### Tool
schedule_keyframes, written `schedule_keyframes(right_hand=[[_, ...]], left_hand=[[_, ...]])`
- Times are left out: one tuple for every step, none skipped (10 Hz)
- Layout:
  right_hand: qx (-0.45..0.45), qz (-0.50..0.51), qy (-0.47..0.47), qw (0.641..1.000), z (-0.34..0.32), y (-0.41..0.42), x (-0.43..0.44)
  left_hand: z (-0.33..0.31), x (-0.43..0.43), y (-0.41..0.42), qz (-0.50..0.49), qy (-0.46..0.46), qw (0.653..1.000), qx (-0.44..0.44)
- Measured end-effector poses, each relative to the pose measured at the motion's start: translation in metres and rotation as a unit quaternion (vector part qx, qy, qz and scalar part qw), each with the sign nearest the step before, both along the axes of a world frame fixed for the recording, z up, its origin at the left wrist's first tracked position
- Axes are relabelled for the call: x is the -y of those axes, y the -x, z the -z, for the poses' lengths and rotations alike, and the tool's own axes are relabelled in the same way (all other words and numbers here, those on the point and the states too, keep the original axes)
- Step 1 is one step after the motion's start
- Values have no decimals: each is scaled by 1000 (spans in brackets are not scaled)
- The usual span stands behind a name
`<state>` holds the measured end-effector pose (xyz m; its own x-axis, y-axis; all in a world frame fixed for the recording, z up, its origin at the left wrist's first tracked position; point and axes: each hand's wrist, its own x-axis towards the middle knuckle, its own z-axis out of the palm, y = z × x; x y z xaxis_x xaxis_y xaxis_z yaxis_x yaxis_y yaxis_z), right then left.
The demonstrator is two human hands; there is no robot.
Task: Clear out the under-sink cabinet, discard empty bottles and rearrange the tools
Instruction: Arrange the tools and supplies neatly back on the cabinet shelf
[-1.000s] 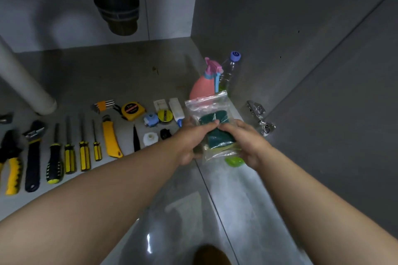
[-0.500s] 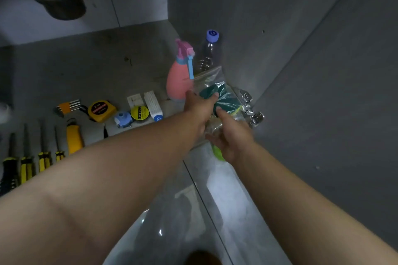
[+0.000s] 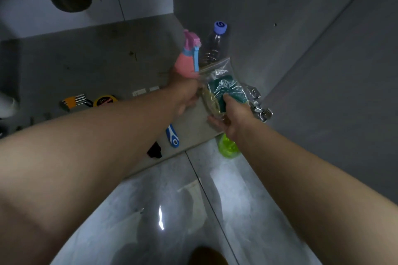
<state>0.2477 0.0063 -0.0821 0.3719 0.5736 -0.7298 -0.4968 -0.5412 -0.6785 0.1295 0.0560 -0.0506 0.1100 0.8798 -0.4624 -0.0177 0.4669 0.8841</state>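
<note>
Left hand [image 3: 186,98] pinches the left edge of the clear zip bag [image 3: 226,86] of green scouring pads, while the right hand [image 3: 233,117] grips its near end, thumb on top and fingers beneath. Both carry the bag low over the cabinet floor [image 3: 97,60] by the right wall, in front of the pink spray bottle [image 3: 185,63] and the clear bottle [image 3: 215,43]. To place it well, lower it flat and level, steer its top corner away from the spray trigger so neither bottle tips, avoid snagging the door hinge [image 3: 259,107], and release only once it rests.
</note>
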Motion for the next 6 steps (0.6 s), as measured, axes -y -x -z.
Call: schedule_keyframes(right_hand=[[-1,-6,-3,1000,1,0,-7],[7,2,-8,1000,2,0,-18],[7,-1,-6,1000,1,-1,-22],[-6,-37,3,999,-3,-4,-16],[1,-87,17,996,-13,-14,2],[46,-114,43,991,-26,-23,19]], left_hand=[[1,-5,2,15,-22,1000,-4],[3,-12,8,44,-23,999,-7],[4,-12,14,53,-16,998,-9],[4,-7,23,60,-10,998,-7],[0,2,34,71,0,997,-26],[-2,12,44,81,-5,995,-57]])
